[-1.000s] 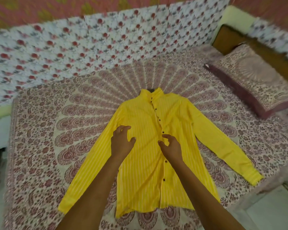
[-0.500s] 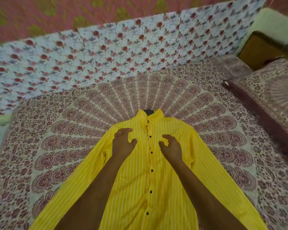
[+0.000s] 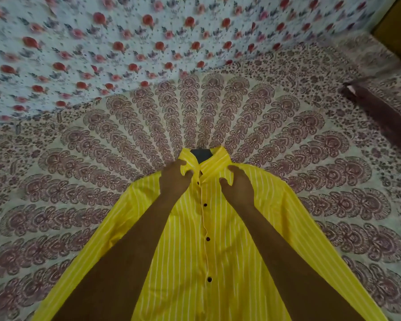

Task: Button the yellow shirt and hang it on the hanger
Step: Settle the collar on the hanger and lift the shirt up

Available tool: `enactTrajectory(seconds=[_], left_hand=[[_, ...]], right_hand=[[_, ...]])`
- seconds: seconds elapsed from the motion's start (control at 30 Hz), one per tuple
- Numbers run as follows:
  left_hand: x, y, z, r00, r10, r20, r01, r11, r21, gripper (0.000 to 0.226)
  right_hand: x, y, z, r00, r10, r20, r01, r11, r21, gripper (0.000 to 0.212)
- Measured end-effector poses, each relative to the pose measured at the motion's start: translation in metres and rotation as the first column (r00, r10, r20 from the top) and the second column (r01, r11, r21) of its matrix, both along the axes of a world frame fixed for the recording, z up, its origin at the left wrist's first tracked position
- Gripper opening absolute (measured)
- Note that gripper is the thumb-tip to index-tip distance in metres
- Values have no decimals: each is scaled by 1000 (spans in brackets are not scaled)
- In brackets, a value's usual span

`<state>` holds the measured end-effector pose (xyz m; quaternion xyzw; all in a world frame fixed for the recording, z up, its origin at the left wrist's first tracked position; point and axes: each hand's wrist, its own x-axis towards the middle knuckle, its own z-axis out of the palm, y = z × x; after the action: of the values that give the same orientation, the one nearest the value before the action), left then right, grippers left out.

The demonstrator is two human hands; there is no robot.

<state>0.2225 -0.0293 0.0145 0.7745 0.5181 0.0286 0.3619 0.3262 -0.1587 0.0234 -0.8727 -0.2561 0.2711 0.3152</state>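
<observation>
The yellow striped shirt [image 3: 195, 262] lies flat on the bed, front up, its placket closed with dark buttons down the middle. A dark piece, maybe the hanger's neck [image 3: 203, 155], shows inside the collar opening. My left hand [image 3: 175, 179] rests on the shirt just left of the collar, fingers curled, thumb apart. Just right of the collar is my right hand [image 3: 237, 184], fingers bent over the fabric. Neither hand clearly pinches the cloth. Both sleeves spread out to the sides.
The bed is covered by a patterned maroon and cream sheet [image 3: 310, 147]. A floral cloth [image 3: 125, 42] covers the wall behind it. A pillow with a dark border [image 3: 380, 107] lies at the right edge.
Both hands have slid up the shirt front from the chest to the collar. The camera has moved closer and lower over the shirt.
</observation>
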Motion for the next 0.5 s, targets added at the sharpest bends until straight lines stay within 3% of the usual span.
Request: enactTrajectory(seconds=[0.13, 0.23, 0.5], left_hand=[[27, 41, -45, 976, -71, -204, 78, 997, 25, 58], [31, 56, -72, 948, -107, -300, 110, 994, -4, 62], [20, 66, -65, 957, -194, -215, 204, 979, 23, 56]], right_hand=[[31, 29, -42, 999, 11, 34, -10, 1000, -23, 59], [47, 35, -65, 999, -40, -23, 40, 999, -11, 54], [40, 38, -70, 982, -180, -62, 182, 983, 23, 37]])
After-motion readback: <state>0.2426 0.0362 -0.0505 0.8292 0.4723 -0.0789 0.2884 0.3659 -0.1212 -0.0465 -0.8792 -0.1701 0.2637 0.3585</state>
